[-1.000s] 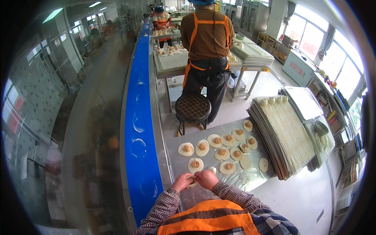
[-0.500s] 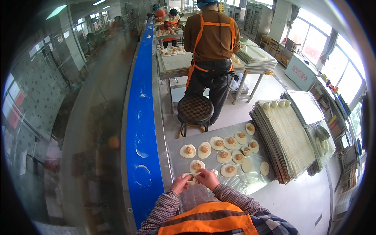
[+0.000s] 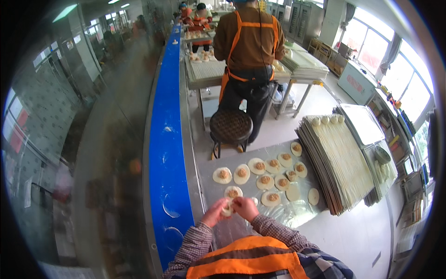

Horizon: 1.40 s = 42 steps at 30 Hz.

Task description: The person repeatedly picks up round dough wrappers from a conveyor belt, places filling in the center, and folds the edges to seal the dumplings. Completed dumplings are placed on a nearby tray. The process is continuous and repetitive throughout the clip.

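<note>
Hands meet just above the near edge of the steel worktop [image 3: 297,218]: the left hand [image 3: 214,213] and right hand [image 3: 246,208] are both closed, fingertips pinched around one small pale dough dumpling [image 3: 227,209] held between them. The step in hand looks like pleating the wrapper shut over its filling. The next move probably calls for small, even pinches along the seam. Just beyond lie round pale dough wrappers topped with brown filling [image 3: 265,179]. Right of them rises a stack of slatted bamboo trays [image 3: 341,162]. Farther off, a round dark stool [image 3: 231,126] stands behind a co-worker in an orange apron [image 3: 248,46].
</note>
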Available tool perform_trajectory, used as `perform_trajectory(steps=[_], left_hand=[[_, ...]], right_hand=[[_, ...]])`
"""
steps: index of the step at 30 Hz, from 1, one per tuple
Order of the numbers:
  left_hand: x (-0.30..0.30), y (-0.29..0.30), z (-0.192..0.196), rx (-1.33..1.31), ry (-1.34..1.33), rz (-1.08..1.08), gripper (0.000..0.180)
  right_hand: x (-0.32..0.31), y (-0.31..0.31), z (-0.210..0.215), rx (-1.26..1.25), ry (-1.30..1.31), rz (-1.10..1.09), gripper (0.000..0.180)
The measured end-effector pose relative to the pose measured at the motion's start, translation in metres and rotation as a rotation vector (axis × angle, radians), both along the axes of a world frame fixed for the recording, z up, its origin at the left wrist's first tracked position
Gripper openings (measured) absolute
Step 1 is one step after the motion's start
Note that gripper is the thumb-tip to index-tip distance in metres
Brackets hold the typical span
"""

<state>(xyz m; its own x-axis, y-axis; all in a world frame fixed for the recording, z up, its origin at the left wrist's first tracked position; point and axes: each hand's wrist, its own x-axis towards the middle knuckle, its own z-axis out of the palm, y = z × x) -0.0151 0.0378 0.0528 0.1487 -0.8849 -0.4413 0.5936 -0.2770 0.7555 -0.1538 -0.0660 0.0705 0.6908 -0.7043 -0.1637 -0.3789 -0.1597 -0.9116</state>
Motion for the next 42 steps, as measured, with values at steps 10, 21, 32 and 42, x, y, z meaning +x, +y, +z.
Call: perform_trajectory(steps=[10, 21, 32, 42], left_hand=[[-0.008, -0.004, -0.012, -0.074, 0.008, 0.297, 0.054], [-0.01, 0.004, 0.013, -0.013, -0.048, 0.272, 0.051], [-0.012, 0.003, 0.018, -0.086, -0.337, 0.212, 0.048], [0.001, 0.009, 0.024, 0.068, -0.295, 0.024, 0.052]], right_hand=[[0.014, -0.004, 0.015, 0.03, -0.072, 0.057, 0.023], [0.007, -0.001, 0.021, -0.159, -0.116, 0.061, 0.013], [0.005, 0.001, 0.036, -0.05, 0.079, 0.086, 0.018], [0.008, 0.006, 0.035, 0.032, -0.101, 0.101, 0.018]])
